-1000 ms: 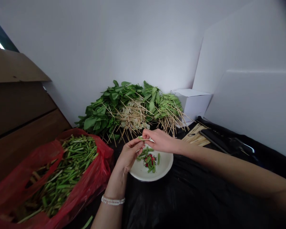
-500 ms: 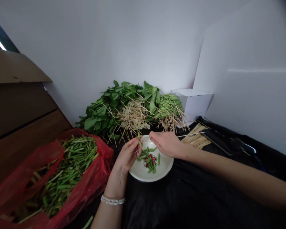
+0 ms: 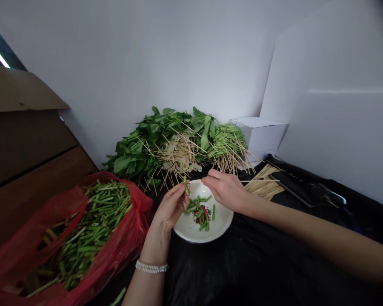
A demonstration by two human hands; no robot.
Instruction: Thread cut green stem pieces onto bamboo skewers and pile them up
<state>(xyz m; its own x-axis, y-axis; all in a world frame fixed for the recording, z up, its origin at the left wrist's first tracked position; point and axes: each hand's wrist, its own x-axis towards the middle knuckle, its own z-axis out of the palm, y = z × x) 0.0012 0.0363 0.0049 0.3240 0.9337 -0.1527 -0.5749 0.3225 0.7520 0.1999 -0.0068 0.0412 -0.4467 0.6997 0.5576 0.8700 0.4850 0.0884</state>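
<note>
Over the left rim of a white bowl point(image 3: 221, 225), my left hand point(image 3: 172, 204) pinches a short green stem piece point(image 3: 185, 185) between thumb and fingers, held roughly upright. My right hand point(image 3: 225, 189) is closed around a thin wooden skewer point(image 3: 261, 181), whose blunt end sticks out to the right. The skewer's other end points left at the stem piece; whether it has pierced it I cannot tell. Several cut green stem pieces point(image 3: 207, 221) lie in the bowl over a red flower print.
At left a red plastic bag point(image 3: 140, 216) is filled with cut green stems point(image 3: 92, 238). Behind the bowl are leafy greens point(image 3: 127, 157), skewered pale pieces point(image 3: 175, 151) and skewered green stems point(image 3: 228, 142). Loose skewers point(image 3: 264, 185) lie right, near a white box point(image 3: 261, 136).
My right hand has risen slightly, and the skewer now lies closer to level. My left hand keeps its pinch on the stem piece, almost unmoved.
</note>
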